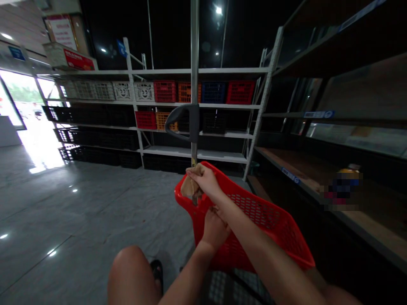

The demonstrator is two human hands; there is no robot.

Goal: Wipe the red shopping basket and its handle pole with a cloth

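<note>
My right hand (pixel 206 181) pinches a crumpled tan cloth (pixel 190 186) against the narrow end of a red plastic shopping basket (pixel 270 212), at the foot of a grey metal pole (pixel 194 152). Just below it, my left hand (pixel 216 226) is closed at the basket's near side, with its fingers curled over the rim. The right forearm crosses in front and hides part of those fingers. Higher on the pole, a dark grey loop handle (pixel 182 123) sticks out to the left. The basket has slotted walls and sits on a dark wheeled frame.
White metal racks (pixel 197 154) with red, orange, blue, white and black crates stand behind the pole. Brown shelves (pixel 292 165) rise close on the right, with a blurred item on one. Grey shiny floor (pixel 79 220) spreads leftward; my knee (pixel 130 271) is at the bottom.
</note>
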